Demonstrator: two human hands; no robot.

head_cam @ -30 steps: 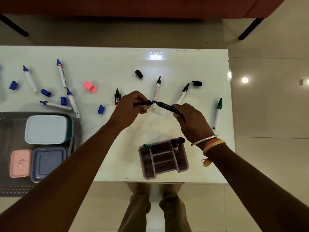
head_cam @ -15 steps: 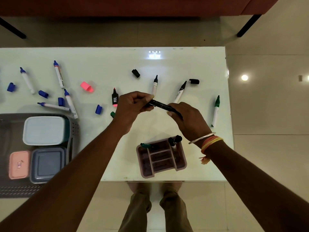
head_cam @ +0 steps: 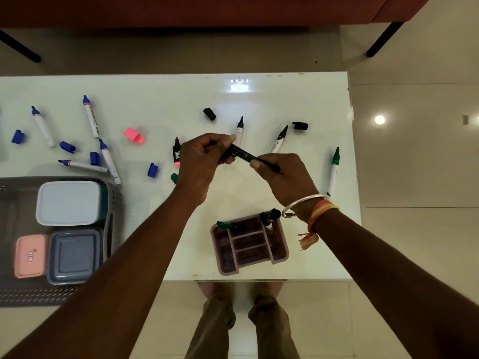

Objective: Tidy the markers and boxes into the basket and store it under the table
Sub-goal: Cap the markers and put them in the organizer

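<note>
Over the middle of the white table [head_cam: 298, 99], both my hands hold one black marker [head_cam: 246, 154]. My left hand [head_cam: 204, 159] grips its cap end and my right hand [head_cam: 287, 172] pinches the barrel. Below them stands a pink divided organiser [head_cam: 281, 255] with a green and a black marker in it. A dark basket [head_cam: 114, 203] at the left holds a pale blue box [head_cam: 68, 203], a grey box [head_cam: 74, 256] and a pink box [head_cam: 29, 255]. Several uncapped blue markers [head_cam: 90, 116] and blue caps [head_cam: 153, 169] lie at the left.
Loose on the table are a pink cap [head_cam: 133, 135], a black-and-pink highlighter [head_cam: 176, 151], two black caps [head_cam: 209, 114], two uncapped black-tipped markers [head_cam: 280, 138] and a green marker [head_cam: 333, 169]. The table's right edge is near the green marker. A dark sofa [head_cam: 207, 9] stands beyond.
My left hand has brought the black cap onto the tip of the marker held by my right hand; the gap between cap and marker is gone.
</note>
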